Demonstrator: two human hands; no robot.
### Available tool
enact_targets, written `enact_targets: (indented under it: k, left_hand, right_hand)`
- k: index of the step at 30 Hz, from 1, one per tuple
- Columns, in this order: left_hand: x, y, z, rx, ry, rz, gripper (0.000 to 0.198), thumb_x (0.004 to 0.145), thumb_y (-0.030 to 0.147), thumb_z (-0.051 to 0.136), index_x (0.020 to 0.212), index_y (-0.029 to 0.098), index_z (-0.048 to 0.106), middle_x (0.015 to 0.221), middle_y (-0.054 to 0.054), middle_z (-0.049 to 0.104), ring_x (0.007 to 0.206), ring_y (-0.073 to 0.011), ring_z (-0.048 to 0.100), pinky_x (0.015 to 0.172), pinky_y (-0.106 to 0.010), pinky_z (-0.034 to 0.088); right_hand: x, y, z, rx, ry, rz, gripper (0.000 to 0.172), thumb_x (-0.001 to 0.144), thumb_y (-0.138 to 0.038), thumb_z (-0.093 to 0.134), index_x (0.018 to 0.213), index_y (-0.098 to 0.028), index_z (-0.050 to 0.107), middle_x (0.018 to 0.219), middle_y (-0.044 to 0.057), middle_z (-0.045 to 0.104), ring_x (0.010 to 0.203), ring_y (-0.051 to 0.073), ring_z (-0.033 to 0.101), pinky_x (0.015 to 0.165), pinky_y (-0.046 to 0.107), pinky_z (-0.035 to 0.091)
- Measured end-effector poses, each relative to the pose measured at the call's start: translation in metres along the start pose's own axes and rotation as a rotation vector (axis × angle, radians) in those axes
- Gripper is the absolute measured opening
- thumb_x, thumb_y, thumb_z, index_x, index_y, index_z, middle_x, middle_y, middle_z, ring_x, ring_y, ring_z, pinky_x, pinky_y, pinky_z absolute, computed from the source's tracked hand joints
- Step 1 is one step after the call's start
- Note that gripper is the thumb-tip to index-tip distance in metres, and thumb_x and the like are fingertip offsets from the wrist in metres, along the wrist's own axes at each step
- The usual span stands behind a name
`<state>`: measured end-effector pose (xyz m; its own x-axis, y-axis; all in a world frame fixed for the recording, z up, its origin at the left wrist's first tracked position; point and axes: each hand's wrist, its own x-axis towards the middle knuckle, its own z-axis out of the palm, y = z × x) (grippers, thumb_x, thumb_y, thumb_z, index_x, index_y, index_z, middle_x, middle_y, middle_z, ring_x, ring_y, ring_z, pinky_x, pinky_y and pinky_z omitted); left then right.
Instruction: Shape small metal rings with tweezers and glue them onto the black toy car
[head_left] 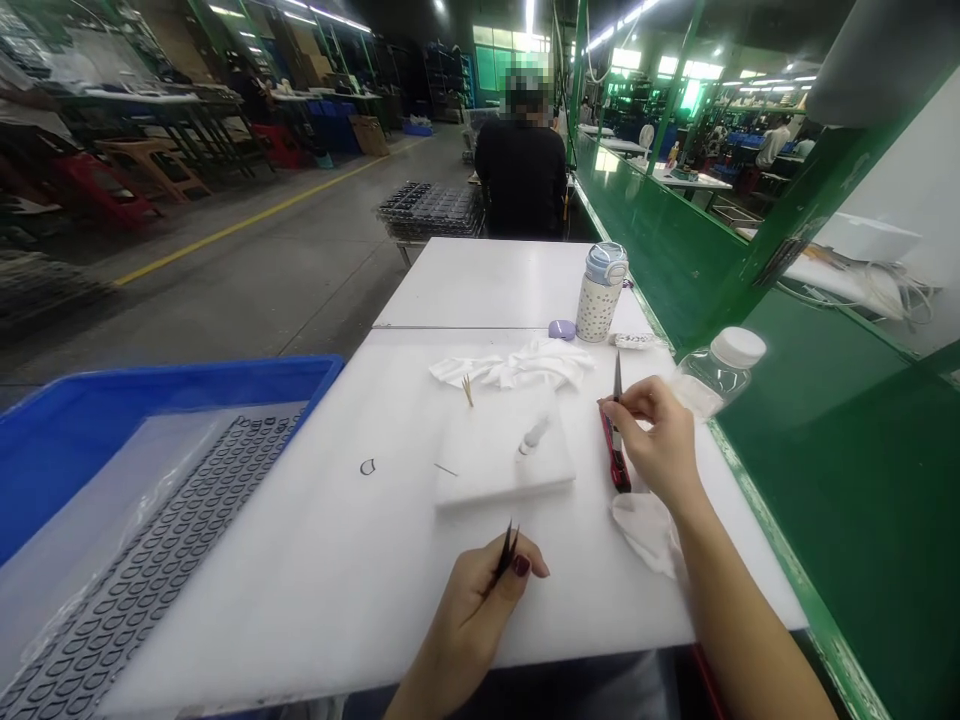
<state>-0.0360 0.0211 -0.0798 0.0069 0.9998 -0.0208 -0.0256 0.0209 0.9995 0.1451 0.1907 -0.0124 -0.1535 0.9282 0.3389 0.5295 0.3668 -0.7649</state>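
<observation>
Left hand (469, 615) and right hand (656, 440) are both over a white worktable (300, 560) on my feed, the left near its front edge and the right toward the green bench panel (810, 460). Far ahead of both hands, a co-worker (521, 175) in black sits at the table's distant end, with a stack of dark trays (431, 210) just left of that person.

Left of the left hand sits a blue plastic tray (150, 420) holding a sheet of small black D-shaped pieces (142, 570) under transparent film. Ahead of the left hand lies a white board (502, 455) with a translucent smear (534, 435) on it, and a crumpled white wipe (517, 362) lies just beyond the board. Past the right hand I can see a transparent water bottle (720, 370), a polka-dot flask (600, 295) with a blue lid, and a small lilac case (561, 330). A white cloth (645, 535) lies under the right wrist. Up and to the left of the left hand, one loose D-shaped piece (367, 467) lies on the table.

Left hand pinches black tweezers (504, 555) between thumb and fingers, their tips pointing up. Right hand curls around a red-handled craft knife (615, 455), its steel point rising past the fingers.
</observation>
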Motion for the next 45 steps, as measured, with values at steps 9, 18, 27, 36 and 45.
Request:
enact_targets:
  k: [9, 18, 27, 36, 45]
  left_hand:
    - [-0.001, -0.002, 0.001, 0.021, 0.006, -0.003, 0.05, 0.103, 0.061, 0.046, 0.084, 0.019, 0.065, 0.06, 0.006, 0.025, 0.053, -0.0121, 0.024, 0.052, -0.029, 0.021]
    - [0.0, 0.003, 0.0, 0.014, -0.009, -0.037, 0.051, 0.102, 0.063, 0.047, 0.084, 0.019, 0.063, 0.06, 0.007, 0.023, 0.053, -0.0117, 0.022, 0.051, -0.029, 0.019]
    - [-0.002, 0.011, 0.001, 0.025, 0.0, -0.087, 0.055, 0.101, 0.068, 0.047, 0.084, 0.018, 0.064, 0.06, 0.006, 0.025, 0.055, -0.012, 0.023, 0.053, -0.029, 0.02]
    - [0.001, 0.005, 0.004, -0.078, 0.045, -0.032, 0.058, 0.102, 0.068, 0.044, 0.089, 0.016, 0.066, 0.057, 0.008, 0.023, 0.051, -0.0107, 0.019, 0.051, -0.03, 0.015]
    - [0.005, 0.009, 0.009, -0.283, 0.165, -0.034, 0.061, 0.1, 0.07, 0.046, 0.084, 0.014, 0.066, 0.047, 0.008, 0.035, 0.043, -0.0085, 0.024, 0.047, -0.027, 0.02]
  right_hand:
    - [-0.012, -0.01, 0.004, 0.064, 0.28, -0.227, 0.009, 0.086, -0.032, 0.067, 0.084, -0.024, 0.066, 0.07, 0.0, 0.074, 0.058, 0.015, 0.065, 0.061, 0.031, 0.059]
    - [-0.017, -0.016, 0.003, 0.009, 0.384, -0.337, 0.011, 0.087, -0.025, 0.063, 0.077, -0.024, 0.068, 0.061, -0.003, 0.069, 0.05, 0.013, 0.06, 0.05, 0.028, 0.054]
    - [-0.019, -0.018, 0.001, -0.013, 0.393, -0.358, 0.011, 0.088, -0.024, 0.063, 0.078, -0.025, 0.069, 0.062, -0.002, 0.071, 0.05, 0.014, 0.061, 0.05, 0.029, 0.053]
    - [-0.016, -0.009, 0.0, -0.078, 0.258, -0.209, 0.014, 0.086, -0.037, 0.064, 0.08, -0.024, 0.066, 0.057, -0.003, 0.064, 0.047, 0.013, 0.053, 0.051, 0.029, 0.046]
    - [-0.002, 0.014, 0.032, -0.232, -0.193, 0.032, 0.01, 0.075, -0.033, 0.065, 0.073, -0.024, 0.064, 0.058, 0.001, 0.068, 0.055, 0.022, 0.063, 0.059, 0.033, 0.042]
